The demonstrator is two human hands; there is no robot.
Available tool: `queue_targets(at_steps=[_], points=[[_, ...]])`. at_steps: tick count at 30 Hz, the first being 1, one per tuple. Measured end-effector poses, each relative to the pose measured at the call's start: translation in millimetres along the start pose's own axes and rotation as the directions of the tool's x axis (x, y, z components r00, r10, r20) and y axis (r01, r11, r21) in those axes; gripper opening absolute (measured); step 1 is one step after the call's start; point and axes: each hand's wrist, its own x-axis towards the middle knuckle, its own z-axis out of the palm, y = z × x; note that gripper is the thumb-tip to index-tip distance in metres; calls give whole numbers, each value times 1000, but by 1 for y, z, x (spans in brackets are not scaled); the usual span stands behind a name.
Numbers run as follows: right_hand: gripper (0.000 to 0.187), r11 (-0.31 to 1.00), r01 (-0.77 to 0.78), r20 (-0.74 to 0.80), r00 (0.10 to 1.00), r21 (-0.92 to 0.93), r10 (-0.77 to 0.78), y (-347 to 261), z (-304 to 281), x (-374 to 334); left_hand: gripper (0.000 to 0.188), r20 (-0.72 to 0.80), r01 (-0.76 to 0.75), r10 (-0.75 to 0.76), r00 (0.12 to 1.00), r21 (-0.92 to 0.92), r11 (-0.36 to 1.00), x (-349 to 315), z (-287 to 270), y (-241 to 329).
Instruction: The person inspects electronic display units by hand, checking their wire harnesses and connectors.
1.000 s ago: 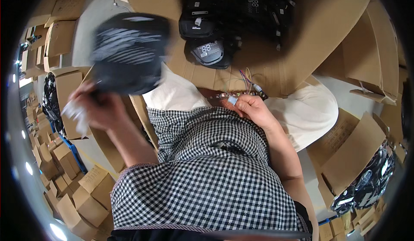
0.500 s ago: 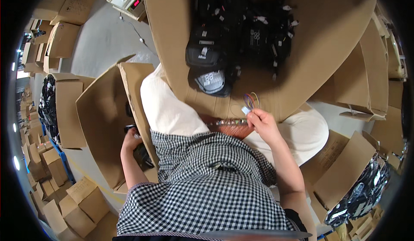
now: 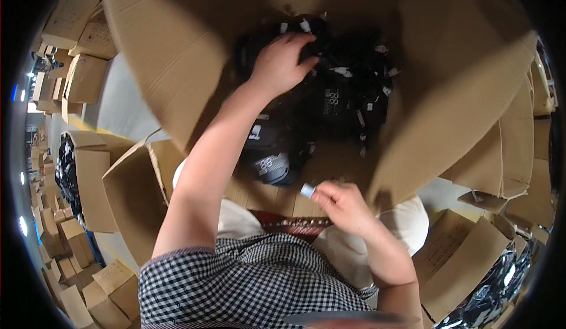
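Observation:
My left hand [image 3: 282, 63] reaches deep into a large cardboard box [image 3: 454, 75], over a pile of black display units. Its thumb and fingers are apart, close to a white plug connector [image 3: 305, 26] on a cable. Nearer to me, my right hand [image 3: 344, 207] pinches a pale connector plug [image 3: 308, 191]; its wires are mostly hidden or blurred. One black display unit [image 3: 272, 169] with a rounded screen lies at the near left of the pile. Another display [image 3: 333, 102] faces up in the middle.
On my left stands an open cardboard box [image 3: 132, 182], with a box of black parts [image 3: 68, 173] beyond it. At the right is a carton [image 3: 466, 258] beside black, plastic-wrapped goods [image 3: 492, 282]. More cartons [image 3: 109, 291] are stacked at the lower left.
My left hand has left the box at my left and moved over the display units. My right hand has shifted slightly down with the connector. The view has tilted towards the large box.

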Motion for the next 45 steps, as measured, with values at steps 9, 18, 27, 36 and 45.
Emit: queue_targets(at_steps=[9, 18, 27, 36, 45], points=[[15, 994, -96, -19, 995, 50, 97, 10, -21, -3, 69, 684, -329, -204, 700, 563, 758, 97, 127, -63], [14, 989, -26, -58, 998, -146, 18, 11, -13, 0, 32, 770, -278, -155, 619, 400, 873, -26, 89, 9], [15, 986, -86, -129, 989, -142, 68, 19, -5, -19, 52, 220, -180, 70, 973, 535, 826, -224, 123, 30], [20, 956, -257, -260, 922, 141, 286, 33, 16, -73, 41, 215, -196, 110, 970, 434, 879, -335, 147, 45], [26, 853, 34, -525, 800, 521, 289, 15, 95, -140, 6, 201, -452, 412, 889, 529, 718, -212, -13, 84]])
